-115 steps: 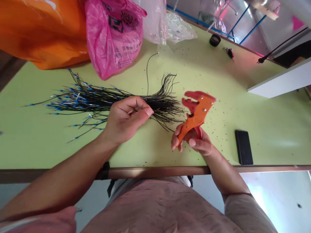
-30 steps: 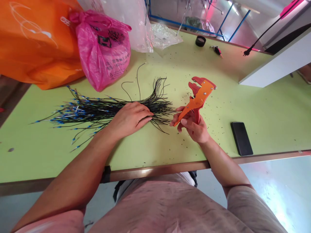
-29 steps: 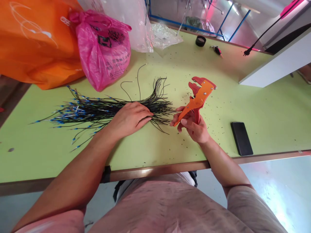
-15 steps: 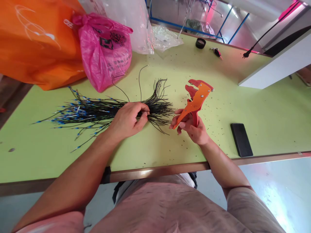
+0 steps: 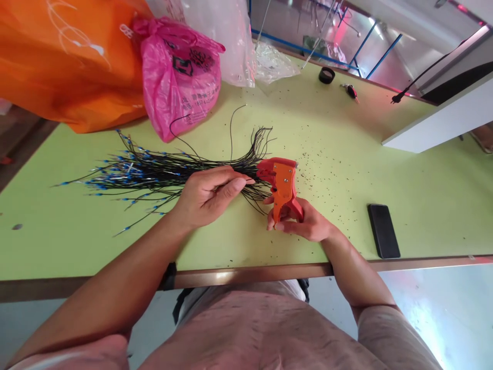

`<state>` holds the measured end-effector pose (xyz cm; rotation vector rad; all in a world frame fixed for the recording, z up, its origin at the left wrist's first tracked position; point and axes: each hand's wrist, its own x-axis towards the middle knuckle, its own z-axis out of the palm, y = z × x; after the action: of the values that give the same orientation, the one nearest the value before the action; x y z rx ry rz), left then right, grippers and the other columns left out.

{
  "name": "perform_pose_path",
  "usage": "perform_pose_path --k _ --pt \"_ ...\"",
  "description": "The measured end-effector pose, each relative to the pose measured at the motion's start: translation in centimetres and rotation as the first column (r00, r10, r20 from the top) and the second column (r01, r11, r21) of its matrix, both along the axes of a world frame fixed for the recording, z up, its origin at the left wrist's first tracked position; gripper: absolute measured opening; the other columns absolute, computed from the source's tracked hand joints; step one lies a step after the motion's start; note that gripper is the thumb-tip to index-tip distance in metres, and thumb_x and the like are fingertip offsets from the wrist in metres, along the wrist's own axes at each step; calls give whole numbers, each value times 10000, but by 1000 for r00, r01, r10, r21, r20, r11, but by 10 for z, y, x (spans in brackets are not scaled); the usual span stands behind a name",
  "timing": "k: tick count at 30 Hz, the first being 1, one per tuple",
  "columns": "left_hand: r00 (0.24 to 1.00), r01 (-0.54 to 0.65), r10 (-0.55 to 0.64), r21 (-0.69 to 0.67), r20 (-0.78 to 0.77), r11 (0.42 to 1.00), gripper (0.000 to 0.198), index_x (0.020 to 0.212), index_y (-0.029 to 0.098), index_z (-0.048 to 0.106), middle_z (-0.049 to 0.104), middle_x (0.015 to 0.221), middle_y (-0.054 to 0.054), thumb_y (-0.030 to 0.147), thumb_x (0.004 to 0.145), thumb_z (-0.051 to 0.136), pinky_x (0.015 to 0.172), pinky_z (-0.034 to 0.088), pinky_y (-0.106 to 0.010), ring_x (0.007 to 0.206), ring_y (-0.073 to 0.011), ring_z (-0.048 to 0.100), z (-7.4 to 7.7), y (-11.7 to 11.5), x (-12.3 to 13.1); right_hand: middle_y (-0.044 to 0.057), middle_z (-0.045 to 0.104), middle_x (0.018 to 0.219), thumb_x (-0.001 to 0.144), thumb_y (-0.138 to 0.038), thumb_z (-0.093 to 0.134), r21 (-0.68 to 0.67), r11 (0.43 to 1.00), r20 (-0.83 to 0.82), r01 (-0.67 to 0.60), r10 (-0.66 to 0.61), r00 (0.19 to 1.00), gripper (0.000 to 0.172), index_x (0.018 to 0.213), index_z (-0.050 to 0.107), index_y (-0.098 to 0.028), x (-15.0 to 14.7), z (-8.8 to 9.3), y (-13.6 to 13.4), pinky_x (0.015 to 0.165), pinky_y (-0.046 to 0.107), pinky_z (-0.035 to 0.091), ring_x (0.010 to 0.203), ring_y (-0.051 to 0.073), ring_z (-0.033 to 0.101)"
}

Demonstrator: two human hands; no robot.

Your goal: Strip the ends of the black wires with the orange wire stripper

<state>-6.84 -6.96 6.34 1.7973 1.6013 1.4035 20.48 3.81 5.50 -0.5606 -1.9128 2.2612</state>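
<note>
A long bundle of black wires (image 5: 165, 167) with blue and silver tips at its left end lies across the green table. My left hand (image 5: 211, 197) rests over the bundle's right part, thumb and forefinger pinched on a wire that is barely visible. Its fingertips point at the jaws of the orange and red wire stripper (image 5: 284, 180). The fingers of my right hand (image 5: 302, 221) are wrapped round the tool's handles. The tool stands with its jaws facing left, over the bundle's loose right ends.
On the green table (image 5: 231, 244), a black phone (image 5: 384, 231) lies at the right. Behind are a pink bag (image 5: 181, 77), an orange bag (image 5: 88, 67), clear plastic, a black tape roll (image 5: 326, 75) and a small red-black object (image 5: 352, 92). Dark scraps are scattered right of the tool.
My right hand has brought the wire stripper left and down, and its jaws now face my left fingertips. My left thumb has straightened towards the jaws. The view has shifted slightly.
</note>
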Motion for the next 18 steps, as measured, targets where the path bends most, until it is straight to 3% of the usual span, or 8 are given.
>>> perform_pose_path --k 6,9,13,18 --pt "996 -83 84 -63 10 995 297 1060 209 862 834 922 -58 456 1054 697 689 544 -283 754 -171 705 6 -2 1 63 796 1084 917 -415 963 -185 977 -53 -109 101 994 737 1509 578 -206 1 -7 4 861 335 678 974 177 786" --pt "994 -83 86 -59 69 995 241 1044 226 853 787 838 -35 414 1048 703 580 460 -276 631 -136 602 5 -3 1 56 778 1062 905 -416 970 -261 959 -80 -107 89 993 732 1492 589 -200 0 -9 5 825 359 717 972 197 802" --pt "986 -74 81 -57 146 996 224 1007 239 862 538 574 44 427 1030 742 451 285 -275 476 -104 380 2 -4 -1 65 785 1062 910 -403 967 -295 947 -76 -125 108 991 684 1456 618 -184 1 -7 5 761 317 708 934 192 807" --pt "980 -108 116 -55 164 993 227 988 208 863 505 564 61 426 980 801 437 257 -244 465 -84 371 3 -3 0 65 785 1076 901 -393 973 -307 938 -66 -159 145 987 677 1449 631 -189 1 -6 3 730 278 686 929 186 813"
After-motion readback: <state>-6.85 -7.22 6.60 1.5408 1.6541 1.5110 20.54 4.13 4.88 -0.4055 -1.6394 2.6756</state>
